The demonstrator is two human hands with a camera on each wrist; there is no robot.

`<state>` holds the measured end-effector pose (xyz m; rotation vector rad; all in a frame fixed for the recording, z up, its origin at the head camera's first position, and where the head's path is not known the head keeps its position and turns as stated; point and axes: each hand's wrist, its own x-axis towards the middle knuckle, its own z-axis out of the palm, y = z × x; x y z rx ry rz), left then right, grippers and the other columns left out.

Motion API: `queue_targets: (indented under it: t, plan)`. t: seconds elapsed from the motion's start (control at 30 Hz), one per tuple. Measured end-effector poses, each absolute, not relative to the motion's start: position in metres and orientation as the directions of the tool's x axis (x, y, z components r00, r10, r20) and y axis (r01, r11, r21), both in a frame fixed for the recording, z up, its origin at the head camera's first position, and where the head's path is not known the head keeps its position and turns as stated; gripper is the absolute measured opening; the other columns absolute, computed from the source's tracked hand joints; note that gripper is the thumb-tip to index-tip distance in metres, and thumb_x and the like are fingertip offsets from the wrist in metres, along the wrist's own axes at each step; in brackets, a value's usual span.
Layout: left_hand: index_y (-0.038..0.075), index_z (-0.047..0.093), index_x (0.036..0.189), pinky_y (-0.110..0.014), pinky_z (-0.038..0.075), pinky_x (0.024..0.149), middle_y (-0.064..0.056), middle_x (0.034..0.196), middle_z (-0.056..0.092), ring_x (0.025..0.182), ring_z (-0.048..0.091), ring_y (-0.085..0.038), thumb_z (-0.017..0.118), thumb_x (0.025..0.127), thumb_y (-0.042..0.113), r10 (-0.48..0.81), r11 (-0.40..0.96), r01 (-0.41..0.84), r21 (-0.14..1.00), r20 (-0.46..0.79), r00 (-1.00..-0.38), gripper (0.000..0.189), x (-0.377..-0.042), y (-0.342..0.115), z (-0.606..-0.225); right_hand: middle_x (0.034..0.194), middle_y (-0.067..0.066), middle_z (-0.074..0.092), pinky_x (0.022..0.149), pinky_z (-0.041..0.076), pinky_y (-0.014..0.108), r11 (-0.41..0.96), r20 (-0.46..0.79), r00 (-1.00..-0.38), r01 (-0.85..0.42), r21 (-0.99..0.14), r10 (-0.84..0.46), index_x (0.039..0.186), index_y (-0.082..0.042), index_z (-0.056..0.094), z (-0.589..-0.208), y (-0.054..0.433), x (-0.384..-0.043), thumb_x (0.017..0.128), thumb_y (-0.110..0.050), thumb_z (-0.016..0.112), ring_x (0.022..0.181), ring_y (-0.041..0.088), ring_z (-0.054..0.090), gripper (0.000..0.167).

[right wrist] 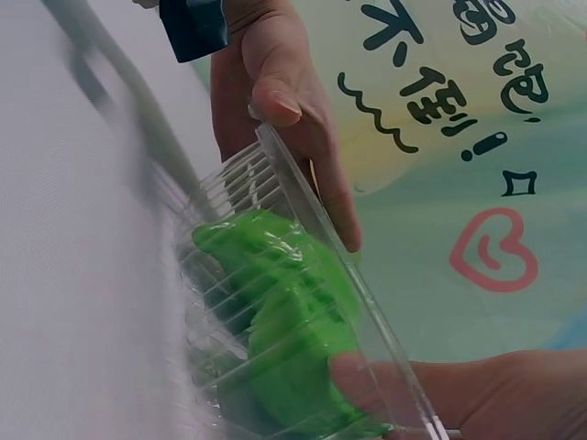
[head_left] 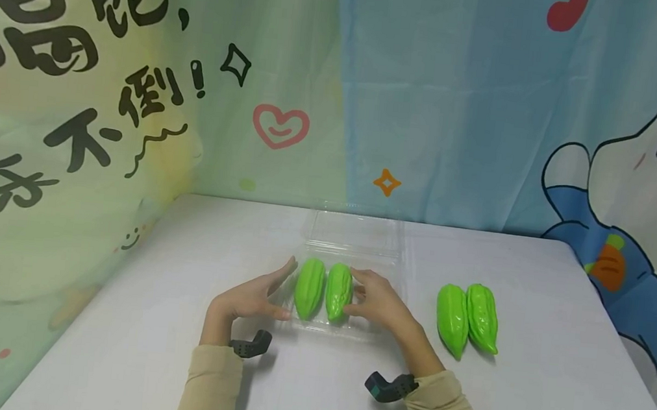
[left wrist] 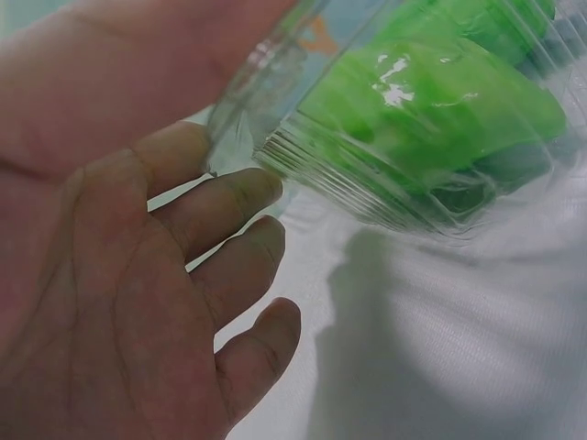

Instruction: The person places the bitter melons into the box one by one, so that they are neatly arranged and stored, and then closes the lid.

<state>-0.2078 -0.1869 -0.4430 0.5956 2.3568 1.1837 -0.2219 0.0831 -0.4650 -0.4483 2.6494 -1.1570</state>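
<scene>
Two glossy, ribbed green bitter melons, a left one and a right one, lie side by side in a clear plastic clamshell box. My right hand holds the right melon from its right side, index finger near its far end and thumb near its close end. In the right wrist view, a fingertip lies against a green melon inside the wall. My left hand is at the box's left edge, thumb and fingers spread and fairly straight; fingertips are right at the ridged wall.
Another pair of green melons, one leaning close to the other, lies right of the box on the white table. The box's transparent lid is folded back toward the printed curtain.
</scene>
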Motion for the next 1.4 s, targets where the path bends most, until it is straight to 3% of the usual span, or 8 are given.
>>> queue_targets:
  t: [0.2, 0.4, 1.0, 1.4]
  plan:
    - [0.003, 0.003, 0.152, -0.044, 0.018, 0.119, -0.012, 0.16, 0.002, 0.148, 0.008, -0.029, 0.079, 0.075, 0.019, 0.551, 0.529, 0.176, 0.83, -0.179, -0.815, 0.11, -0.21, -0.189, -0.45, 0.138, 0.02, 0.05, 0.095, 0.053, 0.038, 0.629, -0.056, -0.935, -0.191, -0.753, -0.35, 0.142, -0.002, 0.042, -0.469, 0.08, -0.222, 0.069, -0.013, 0.083, 0.114, 0.034, 0.06, 0.085]
    - [0.008, 0.002, 0.153, -0.045, 0.019, 0.119, -0.009, 0.161, 0.002, 0.148, 0.008, -0.028, 0.08, 0.074, 0.022, 0.553, 0.531, 0.208, 0.821, -0.15, -0.82, 0.112, -0.222, -0.195, -0.475, 0.137, 0.02, 0.05, 0.094, 0.053, 0.035, 0.642, -0.047, -0.942, -0.189, -0.743, -0.332, 0.141, -0.002, 0.043, -0.468, 0.078, -0.223, 0.068, -0.014, 0.084, 0.114, 0.032, 0.061, 0.084]
    - [0.011, 0.002, 0.153, -0.042, 0.019, 0.119, -0.006, 0.161, 0.003, 0.148, 0.009, -0.025, 0.08, 0.074, 0.028, 0.537, 0.563, 0.206, 0.801, -0.164, -0.828, 0.113, -0.221, -0.195, -0.475, 0.134, 0.021, 0.052, 0.094, 0.053, 0.04, 0.672, -0.033, -0.945, -0.206, -0.711, -0.324, 0.14, -0.002, 0.044, -0.467, 0.078, -0.221, 0.069, -0.016, 0.084, 0.112, 0.033, 0.061, 0.083]
    - [0.008, 0.002, 0.153, -0.042, 0.02, 0.119, -0.007, 0.161, 0.003, 0.148, 0.009, -0.025, 0.08, 0.075, 0.028, 0.543, 0.56, 0.211, 0.801, -0.163, -0.824, 0.112, -0.221, -0.195, -0.475, 0.131, 0.023, 0.053, 0.089, 0.056, 0.034, 0.619, -0.03, -0.941, -0.199, -0.76, -0.338, 0.139, 0.001, 0.045, -0.468, 0.077, -0.219, 0.07, -0.014, 0.083, 0.109, 0.033, 0.063, 0.081]
